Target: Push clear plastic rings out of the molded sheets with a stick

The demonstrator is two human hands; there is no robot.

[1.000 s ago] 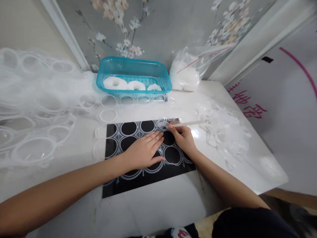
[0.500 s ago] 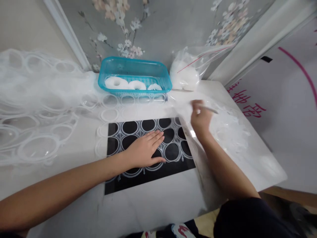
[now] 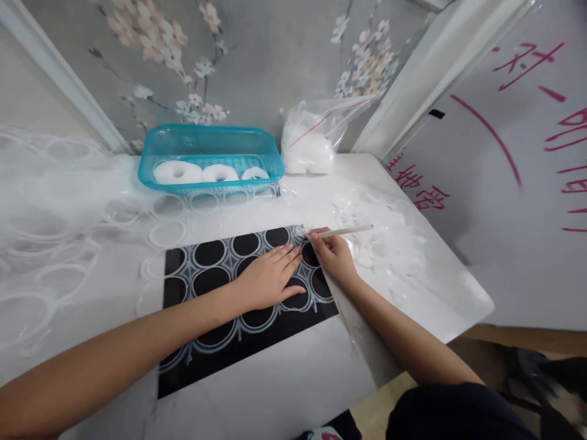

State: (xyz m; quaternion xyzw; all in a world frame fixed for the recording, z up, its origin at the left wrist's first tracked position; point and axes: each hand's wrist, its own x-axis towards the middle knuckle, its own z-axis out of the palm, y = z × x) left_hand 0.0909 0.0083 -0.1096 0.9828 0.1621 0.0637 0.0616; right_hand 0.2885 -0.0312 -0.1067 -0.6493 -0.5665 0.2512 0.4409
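My left hand point(image 3: 273, 278) lies flat, fingers stretched out, on a clear sheet patterned with pale rings point(image 3: 239, 333). Beneath that sheet is a black rectangular mat point(image 3: 192, 376), its dark surface showing through the rings. At the mat's upper right corner, my right hand point(image 3: 338, 258) pinches a thin white stick point(image 3: 351, 230). The stick's outer end points right, and its working tip is hard to make out by the fingers. Some crumpled clear material touches the sheet's corner there.
Behind the mat stands a blue plastic basket point(image 3: 211, 130) with white ring-shaped pieces point(image 3: 177, 173) inside. A zip bag of white material point(image 3: 312, 153) is beside it. Clear scraps point(image 3: 385, 238) lie at right, and more ringed film point(image 3: 50, 201) heaps up at left. A whiteboard point(image 3: 518, 244) borders the table.
My right hand has come down and left from above the table's right side to the mat's upper right corner, still holding the stick. My left hand stays flat on the sheet. The view has shifted right.
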